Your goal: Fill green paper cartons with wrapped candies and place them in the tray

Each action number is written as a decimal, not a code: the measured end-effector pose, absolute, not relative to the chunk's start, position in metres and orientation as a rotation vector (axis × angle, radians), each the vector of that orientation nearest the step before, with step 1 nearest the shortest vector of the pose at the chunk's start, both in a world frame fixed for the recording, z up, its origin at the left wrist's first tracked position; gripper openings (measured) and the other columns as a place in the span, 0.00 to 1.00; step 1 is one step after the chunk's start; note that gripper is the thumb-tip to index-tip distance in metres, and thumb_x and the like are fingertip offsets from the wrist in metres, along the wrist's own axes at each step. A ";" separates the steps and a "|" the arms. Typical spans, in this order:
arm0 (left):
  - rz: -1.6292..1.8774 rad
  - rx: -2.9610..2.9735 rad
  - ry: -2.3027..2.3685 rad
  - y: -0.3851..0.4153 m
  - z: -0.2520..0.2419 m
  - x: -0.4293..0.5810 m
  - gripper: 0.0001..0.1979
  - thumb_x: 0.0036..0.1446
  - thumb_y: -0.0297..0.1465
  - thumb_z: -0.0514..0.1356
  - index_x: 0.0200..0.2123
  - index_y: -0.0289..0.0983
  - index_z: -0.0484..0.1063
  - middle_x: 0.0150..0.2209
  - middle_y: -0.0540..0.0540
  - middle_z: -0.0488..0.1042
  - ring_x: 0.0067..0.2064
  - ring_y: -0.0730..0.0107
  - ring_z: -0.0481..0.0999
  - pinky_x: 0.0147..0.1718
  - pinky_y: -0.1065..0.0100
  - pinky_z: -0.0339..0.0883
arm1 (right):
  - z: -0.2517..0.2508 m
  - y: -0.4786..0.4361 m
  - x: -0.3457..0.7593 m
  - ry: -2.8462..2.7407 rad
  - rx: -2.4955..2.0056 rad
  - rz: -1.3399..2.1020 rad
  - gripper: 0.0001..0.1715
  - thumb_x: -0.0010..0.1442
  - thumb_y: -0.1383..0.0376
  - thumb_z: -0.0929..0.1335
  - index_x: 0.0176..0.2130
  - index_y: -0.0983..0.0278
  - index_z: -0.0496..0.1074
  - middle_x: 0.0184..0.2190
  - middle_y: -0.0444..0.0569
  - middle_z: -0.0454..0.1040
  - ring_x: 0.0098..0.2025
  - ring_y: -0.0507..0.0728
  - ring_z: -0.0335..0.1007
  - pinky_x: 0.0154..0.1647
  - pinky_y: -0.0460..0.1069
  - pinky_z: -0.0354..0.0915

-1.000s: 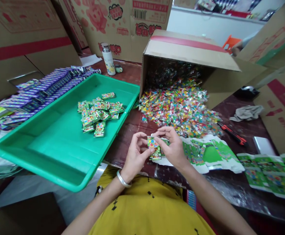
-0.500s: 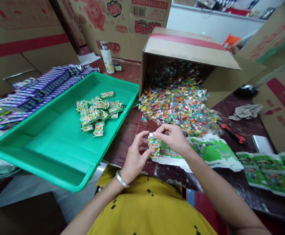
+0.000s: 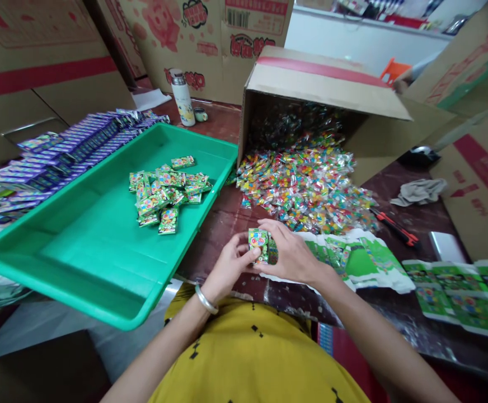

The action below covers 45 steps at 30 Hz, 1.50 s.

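My left hand (image 3: 228,263) is closed on a small green candy box (image 3: 258,242), its thumb across the lower front. The box stands upright, its printed front towards me and its top looking closed. My right hand (image 3: 292,252) curves round the box's right side, fingers at the top and thumb near the bottom edge. Flat green printed carton blanks (image 3: 361,257) lie under and beyond my right wrist. Left of my hands, several filled green boxes (image 3: 168,190) lie heaped in a green plastic tray (image 3: 80,252).
A tipped cardboard carton (image 3: 323,81) spills wrapped colourful candies (image 3: 298,184) onto the table. A red-black cutter (image 3: 397,226), a grey cloth (image 3: 419,192) and more blanks (image 3: 458,291) lie right. Purple boxes (image 3: 76,145) and a white flask (image 3: 182,98) stand beyond the tray.
My right fingers have moved from pinching at the box's top to span its right side. The white flap at the top no longer shows. Both hands and box have shifted slightly left.
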<state>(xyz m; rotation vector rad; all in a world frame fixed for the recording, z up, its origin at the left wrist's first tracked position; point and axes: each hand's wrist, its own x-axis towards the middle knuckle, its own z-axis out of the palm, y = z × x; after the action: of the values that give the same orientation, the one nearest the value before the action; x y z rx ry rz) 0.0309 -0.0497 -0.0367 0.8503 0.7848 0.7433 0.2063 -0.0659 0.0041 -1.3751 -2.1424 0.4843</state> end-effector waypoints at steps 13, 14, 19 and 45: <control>0.998 1.194 0.978 -0.009 -0.010 0.010 0.41 0.50 0.41 0.69 0.62 0.36 0.55 0.50 0.35 0.73 0.46 0.59 0.78 0.46 0.57 0.71 | -0.014 -0.033 0.255 -1.999 -1.842 0.413 0.11 0.64 0.62 0.67 0.43 0.61 0.78 0.40 0.53 0.75 0.43 0.61 0.73 0.46 0.56 0.67; 0.857 1.388 1.085 -0.015 -0.021 0.016 0.44 0.46 0.40 0.71 0.62 0.35 0.56 0.48 0.37 0.74 0.44 0.58 0.77 0.46 0.56 0.71 | -0.019 -0.030 0.254 -2.048 -1.861 0.403 0.11 0.65 0.62 0.66 0.42 0.61 0.79 0.40 0.54 0.75 0.44 0.61 0.72 0.46 0.55 0.66; 0.483 2.031 1.355 -0.042 -0.060 0.038 0.48 0.46 0.36 0.71 0.66 0.38 0.50 0.50 0.37 0.71 0.52 0.49 0.72 0.48 0.55 0.67 | -0.032 -0.016 0.238 -2.185 -1.773 0.363 0.13 0.66 0.61 0.65 0.40 0.59 0.80 0.41 0.53 0.74 0.48 0.62 0.68 0.49 0.56 0.65; 0.476 2.094 1.402 -0.045 -0.062 0.039 0.46 0.46 0.36 0.71 0.63 0.39 0.51 0.50 0.38 0.69 0.54 0.50 0.70 0.48 0.57 0.66 | -0.036 -0.022 0.228 -2.289 -1.525 0.420 0.07 0.60 0.61 0.71 0.39 0.60 0.78 0.43 0.51 0.78 0.50 0.62 0.68 0.51 0.56 0.65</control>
<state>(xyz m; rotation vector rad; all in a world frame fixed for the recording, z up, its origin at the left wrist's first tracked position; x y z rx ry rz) 0.0390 -0.0448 -0.0621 2.0938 1.4023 0.4758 0.2282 -0.0225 -0.0365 -1.5250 -2.2885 0.4204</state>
